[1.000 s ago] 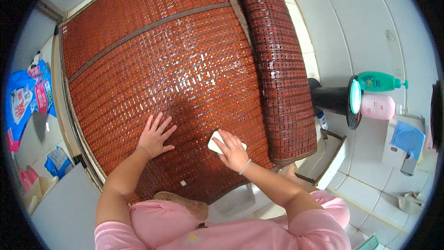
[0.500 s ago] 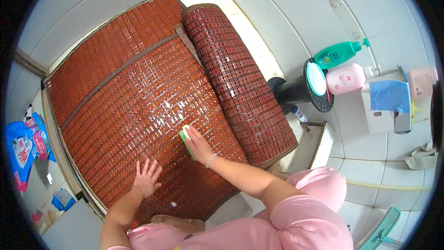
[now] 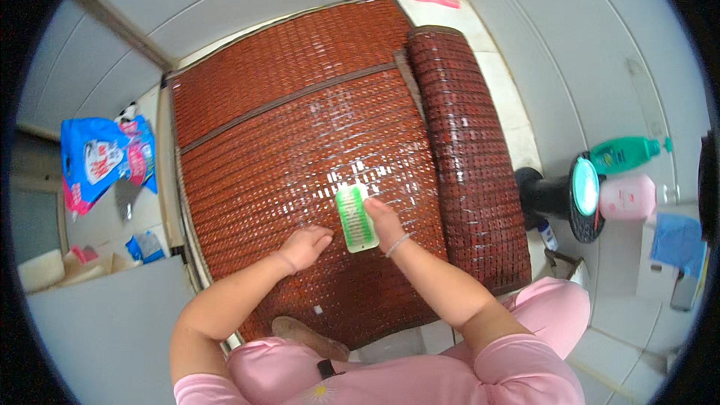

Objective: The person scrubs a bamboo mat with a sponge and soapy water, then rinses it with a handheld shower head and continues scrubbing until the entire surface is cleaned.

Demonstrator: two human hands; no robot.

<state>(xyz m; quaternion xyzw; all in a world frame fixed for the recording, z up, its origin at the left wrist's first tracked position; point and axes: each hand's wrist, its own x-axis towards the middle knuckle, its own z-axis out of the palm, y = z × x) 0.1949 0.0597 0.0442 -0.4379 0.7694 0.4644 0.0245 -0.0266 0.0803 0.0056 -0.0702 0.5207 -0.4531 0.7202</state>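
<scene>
A wet reddish-brown bamboo mat [image 3: 255, 172] lies spread out in front of me, and its right part is wound into a thick roll [image 3: 476, 157]. My right hand [image 3: 385, 223] grips a green scrubbing brush [image 3: 356, 217] by its right side. The brush is turned so that its bristle face shows, just over the mat's middle. To the left of the brush, my left hand [image 3: 305, 247] is closed with its fingers curled in, low over the mat or resting on it; nothing shows in it.
On the right, a black stool [image 3: 555, 196] stands near a green pump bottle [image 3: 624, 154] and a pink bottle [image 3: 628, 197]. Blue-and-pink bags [image 3: 105, 161] lie at the left beyond the door track. Tiled walls enclose the back and right. A pink object [image 3: 436, 1] lies at the back.
My right hand has turned the brush over from the mat, showing its bristles. My left hand has gone from spread fingers to curled and come closer to the brush. The view has swung left.
</scene>
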